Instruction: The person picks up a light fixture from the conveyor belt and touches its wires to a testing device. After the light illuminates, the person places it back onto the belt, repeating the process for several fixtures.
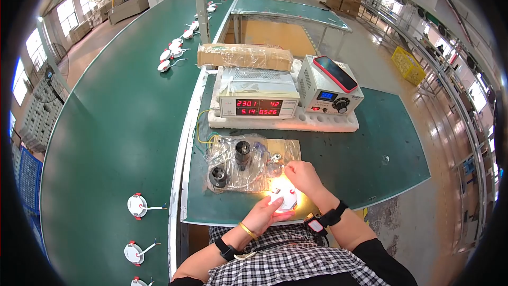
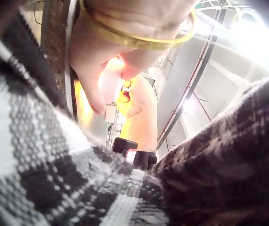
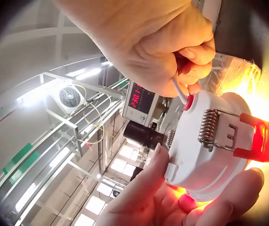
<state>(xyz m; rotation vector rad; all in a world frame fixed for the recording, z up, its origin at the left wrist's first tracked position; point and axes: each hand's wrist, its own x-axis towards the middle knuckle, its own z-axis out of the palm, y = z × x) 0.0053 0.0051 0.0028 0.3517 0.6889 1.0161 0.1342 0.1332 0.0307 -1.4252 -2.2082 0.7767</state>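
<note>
My left hand [image 1: 263, 215] holds a round white downlight [image 3: 191, 146] by its sides, thumb on one side and fingers on the other. The lamp is lit and glows bright yellow on its face side. A coiled spring clip [image 3: 209, 129] with a red end piece sits on its housing. The fingers of my right hand [image 1: 306, 178] are curled round the white cable [image 3: 178, 89] that leaves the housing through a red grommet; the cable's far end is hidden in them. Just beyond the hands lies a plastic-wrapped test board [image 1: 254, 177] with black lamp sockets [image 1: 242, 151].
A power meter [image 1: 257, 107] with red digits and a knobbed supply unit [image 1: 332, 92] stand on white foam [image 1: 286, 123] behind the board. A phone [image 1: 335, 73] lies on the supply. A long taped carton [image 1: 244, 57] tops the meter. More downlights [image 1: 137, 206] line the green conveyor on the left.
</note>
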